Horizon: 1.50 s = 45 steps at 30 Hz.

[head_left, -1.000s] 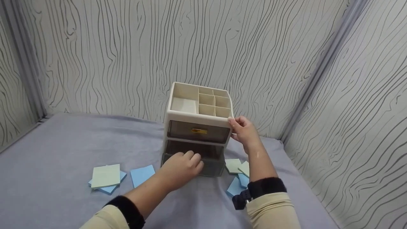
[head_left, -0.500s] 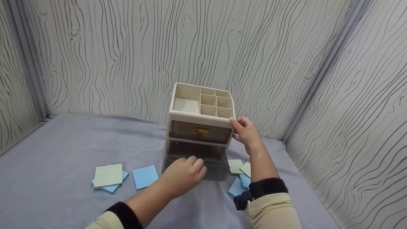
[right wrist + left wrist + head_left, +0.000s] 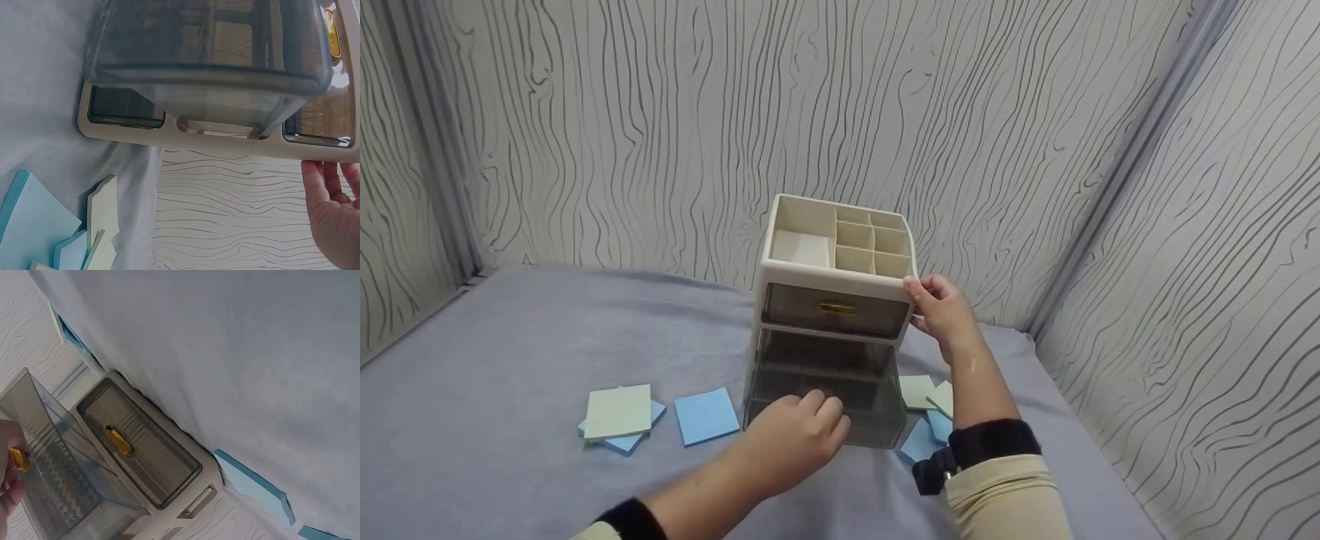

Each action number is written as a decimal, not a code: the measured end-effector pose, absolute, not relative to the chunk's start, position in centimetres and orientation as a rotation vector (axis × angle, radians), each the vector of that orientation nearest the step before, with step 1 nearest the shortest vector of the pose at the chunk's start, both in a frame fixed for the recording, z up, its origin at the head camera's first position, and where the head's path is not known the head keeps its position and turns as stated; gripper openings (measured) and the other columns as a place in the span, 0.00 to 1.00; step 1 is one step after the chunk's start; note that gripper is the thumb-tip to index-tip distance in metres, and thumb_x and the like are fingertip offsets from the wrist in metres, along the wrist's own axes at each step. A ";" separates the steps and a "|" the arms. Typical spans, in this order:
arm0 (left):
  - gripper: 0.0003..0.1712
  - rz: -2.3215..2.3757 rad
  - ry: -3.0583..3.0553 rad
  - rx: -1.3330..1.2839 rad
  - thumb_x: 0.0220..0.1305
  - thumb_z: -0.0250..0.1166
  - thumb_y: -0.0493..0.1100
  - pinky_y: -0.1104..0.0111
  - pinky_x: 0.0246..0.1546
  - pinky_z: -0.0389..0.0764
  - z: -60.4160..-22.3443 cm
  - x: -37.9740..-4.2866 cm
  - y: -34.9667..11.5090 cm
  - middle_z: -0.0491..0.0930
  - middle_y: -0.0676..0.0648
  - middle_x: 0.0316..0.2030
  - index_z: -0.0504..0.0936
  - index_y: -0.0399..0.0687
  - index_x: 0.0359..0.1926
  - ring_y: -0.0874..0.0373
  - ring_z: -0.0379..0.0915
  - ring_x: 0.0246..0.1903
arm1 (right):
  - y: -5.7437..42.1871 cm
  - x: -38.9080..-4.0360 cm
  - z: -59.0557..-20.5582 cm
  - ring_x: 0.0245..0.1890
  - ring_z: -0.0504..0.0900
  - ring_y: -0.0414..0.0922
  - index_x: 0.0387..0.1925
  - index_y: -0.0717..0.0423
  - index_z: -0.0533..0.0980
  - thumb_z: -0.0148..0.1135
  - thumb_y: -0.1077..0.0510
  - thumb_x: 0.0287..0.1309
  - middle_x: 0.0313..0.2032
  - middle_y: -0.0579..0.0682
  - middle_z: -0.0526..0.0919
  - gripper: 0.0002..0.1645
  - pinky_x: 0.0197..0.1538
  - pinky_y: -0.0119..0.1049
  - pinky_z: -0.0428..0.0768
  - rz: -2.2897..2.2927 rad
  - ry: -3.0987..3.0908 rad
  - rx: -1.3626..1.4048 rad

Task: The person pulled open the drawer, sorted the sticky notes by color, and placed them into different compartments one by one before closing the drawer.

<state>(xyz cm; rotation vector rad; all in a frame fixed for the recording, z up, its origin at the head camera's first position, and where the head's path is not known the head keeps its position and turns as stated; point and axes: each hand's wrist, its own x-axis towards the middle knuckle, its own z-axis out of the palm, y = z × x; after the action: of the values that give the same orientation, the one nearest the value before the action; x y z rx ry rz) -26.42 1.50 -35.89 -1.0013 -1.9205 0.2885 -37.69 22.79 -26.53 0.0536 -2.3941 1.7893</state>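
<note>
A cream desktop organizer [image 3: 840, 274] with smoky see-through drawers stands in the middle of the head view. Its middle drawer [image 3: 877, 431] juts well out toward me. My left hand [image 3: 791, 442] pinches the drawer's small gold handle [image 3: 21, 460], which the hand hides in the head view. At the organizer's upper right front edge, my right hand [image 3: 949, 319] holds the side, thumb at the corner. The top drawer [image 3: 799, 307] is closed, as is the bottom drawer [image 3: 146, 444] below the pulled one. No contents show in the open compartments on top.
On the lavender cloth [image 3: 547, 330], a pale green sticky-note pad [image 3: 619, 411] lies over a blue one, with another blue pad [image 3: 706, 416] beside it. Several green and blue pads [image 3: 34, 219] lie right of the organizer. Wood-grain patterned walls [image 3: 840, 90] stand behind and beside.
The middle drawer has slid farther out toward me, with my left hand moving down and nearer along with it. My right hand keeps its place on the organizer's side.
</note>
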 end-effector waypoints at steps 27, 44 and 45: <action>0.09 -0.322 -2.060 -0.810 0.50 0.63 0.40 0.72 0.14 0.64 -33.8 -26.4 -4.4 0.62 0.57 0.18 0.71 0.51 0.20 0.64 0.55 0.16 | 22.7 -37.6 -26.6 0.50 0.75 0.53 0.39 0.58 0.68 0.55 0.47 0.60 0.46 0.57 0.71 0.18 0.52 0.45 0.73 1.779 -2.408 0.058; 0.25 -0.622 -3.119 -0.297 0.47 0.69 0.40 0.48 0.44 0.71 -36.8 -30.6 -16.8 0.73 0.34 0.44 0.75 0.37 0.47 0.38 0.70 0.45 | 22.8 -37.7 -26.6 0.49 0.75 0.53 0.38 0.58 0.68 0.55 0.46 0.60 0.46 0.57 0.72 0.19 0.52 0.45 0.73 1.766 -2.413 0.056; 0.29 -0.631 -3.151 -0.278 0.46 0.70 0.41 0.46 0.45 0.70 -37.3 -30.7 -17.3 0.71 0.32 0.47 0.74 0.37 0.50 0.36 0.68 0.47 | 22.8 -37.7 -26.6 0.49 0.75 0.53 0.39 0.58 0.68 0.55 0.46 0.60 0.46 0.57 0.72 0.19 0.52 0.45 0.73 1.769 -2.410 0.054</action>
<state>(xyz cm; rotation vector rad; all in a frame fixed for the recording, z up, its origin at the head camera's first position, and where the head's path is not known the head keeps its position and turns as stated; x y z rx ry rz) -30.69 -17.27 -37.28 -0.2777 -3.1506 -0.6313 -37.73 22.77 -26.64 0.0543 -2.4097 1.7695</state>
